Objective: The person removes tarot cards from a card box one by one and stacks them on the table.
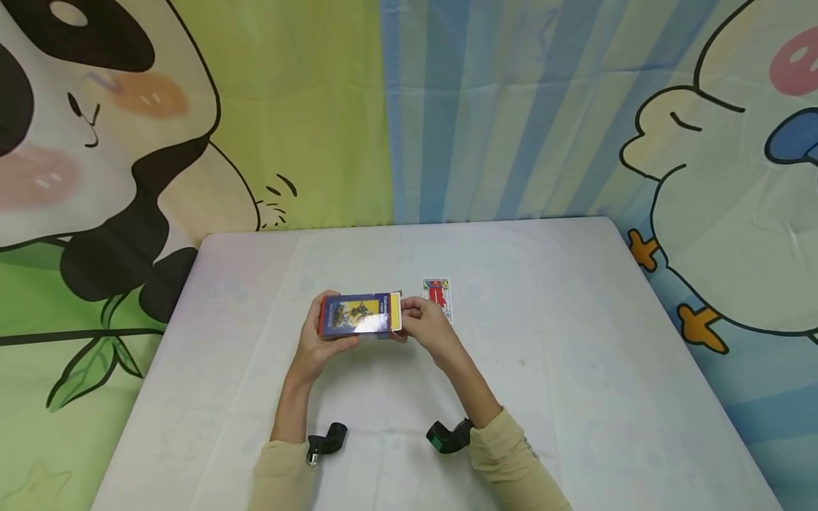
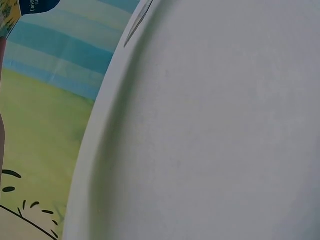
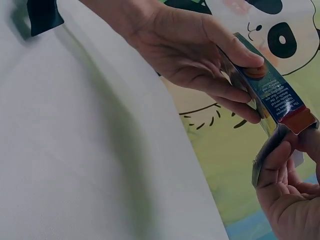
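Note:
A dark blue card box with a yellow picture on its front is held up over the white table. My left hand grips it by its left end, thumb along the near edge and fingers behind. In the right wrist view, the left hand has its thumb on the narrow printed side of the box. At the box's right end, my right hand pinches at the opened end, its curled fingers against the dark end flap. Only a corner of the box shows in the left wrist view.
A card with a red figure lies face up on the table, just behind the right hand. Black wrist cameras sit at both sleeves. A cartoon-printed cloth backdrop stands behind the table and along its sides.

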The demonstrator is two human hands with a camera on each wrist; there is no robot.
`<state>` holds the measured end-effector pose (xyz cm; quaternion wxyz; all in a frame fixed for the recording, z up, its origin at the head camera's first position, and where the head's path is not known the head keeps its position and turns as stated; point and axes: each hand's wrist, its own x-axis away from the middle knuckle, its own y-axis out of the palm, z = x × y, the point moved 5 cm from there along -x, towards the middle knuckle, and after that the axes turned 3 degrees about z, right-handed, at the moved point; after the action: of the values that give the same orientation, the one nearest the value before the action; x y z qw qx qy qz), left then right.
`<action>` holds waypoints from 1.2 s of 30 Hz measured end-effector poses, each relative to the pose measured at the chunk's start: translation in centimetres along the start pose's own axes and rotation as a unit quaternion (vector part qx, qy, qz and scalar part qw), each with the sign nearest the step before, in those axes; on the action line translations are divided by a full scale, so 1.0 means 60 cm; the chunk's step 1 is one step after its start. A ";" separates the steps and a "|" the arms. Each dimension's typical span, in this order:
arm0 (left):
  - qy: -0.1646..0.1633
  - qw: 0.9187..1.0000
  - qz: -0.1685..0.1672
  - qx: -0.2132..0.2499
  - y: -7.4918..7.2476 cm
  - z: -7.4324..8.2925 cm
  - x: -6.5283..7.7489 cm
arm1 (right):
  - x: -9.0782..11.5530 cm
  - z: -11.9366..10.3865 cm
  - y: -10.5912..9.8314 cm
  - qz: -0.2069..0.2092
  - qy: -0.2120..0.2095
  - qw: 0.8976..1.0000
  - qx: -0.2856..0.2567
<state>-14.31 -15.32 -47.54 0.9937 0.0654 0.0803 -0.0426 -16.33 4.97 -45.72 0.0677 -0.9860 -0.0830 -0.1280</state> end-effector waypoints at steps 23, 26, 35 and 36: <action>0.003 0.999 0.015 0.046 -0.004 0.014 0.002 | 0.005 -0.010 -0.007 -0.031 0.003 0.998 -0.052; 0.004 0.999 0.014 0.051 -0.005 0.013 0.001 | 0.005 -0.012 -0.009 -0.027 -0.001 0.998 -0.053; 0.008 0.999 0.020 0.050 -0.007 0.013 -0.001 | 0.004 -0.007 -0.011 -0.025 -0.001 0.995 -0.101; 0.007 0.999 0.022 0.048 -0.007 0.013 -0.001 | 0.004 -0.007 -0.012 -0.025 -0.003 0.994 -0.107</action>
<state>-14.29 -15.85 -46.81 0.9896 0.1146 0.0835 -0.0238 -16.34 5.62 -45.19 -0.0412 -0.9856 -0.0933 -0.1347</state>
